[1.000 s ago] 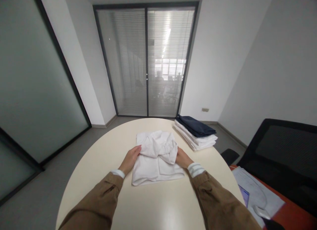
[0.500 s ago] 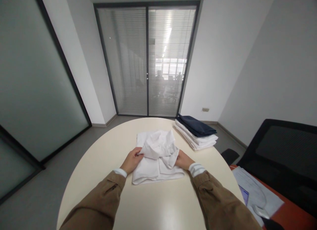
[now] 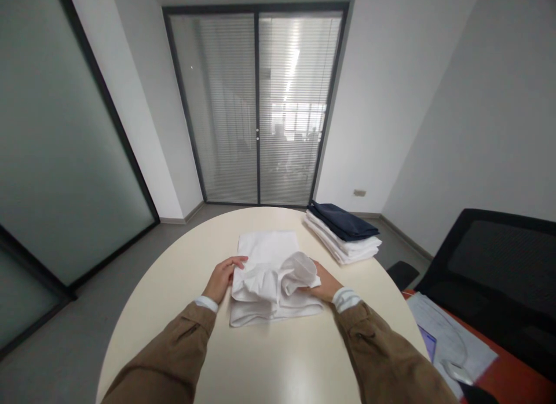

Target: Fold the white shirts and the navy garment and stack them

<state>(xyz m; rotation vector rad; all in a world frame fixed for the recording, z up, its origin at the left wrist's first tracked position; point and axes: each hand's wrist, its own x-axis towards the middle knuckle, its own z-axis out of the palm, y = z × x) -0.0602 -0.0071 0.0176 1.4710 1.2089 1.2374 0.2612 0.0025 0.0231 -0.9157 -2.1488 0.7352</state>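
Note:
A white shirt (image 3: 267, 247), partly folded, lies on the round table in front of me. Its near half carries a loose, rumpled bunch with a curled, collar-like part towards the right. At the shirt's left edge is my left hand (image 3: 221, 277), its fingers stretched out and lying against the cloth without gripping it. My right hand (image 3: 326, 283) is closed on the bunched fabric at the right side, its fingertips partly hidden by the cloth.
A stack of folded white clothes (image 3: 339, 247) with a dark navy garment (image 3: 345, 221) on top stands at the back right of the round table (image 3: 174, 276). Beyond the table's right edge are a black mesh chair (image 3: 504, 276), papers (image 3: 452, 328) and a white mouse (image 3: 457, 371).
The bunched upper part of the shirt has come down towards me, baring the flat far part. My left hand has let go and shifted slightly left; my right hand stays nearly in place.

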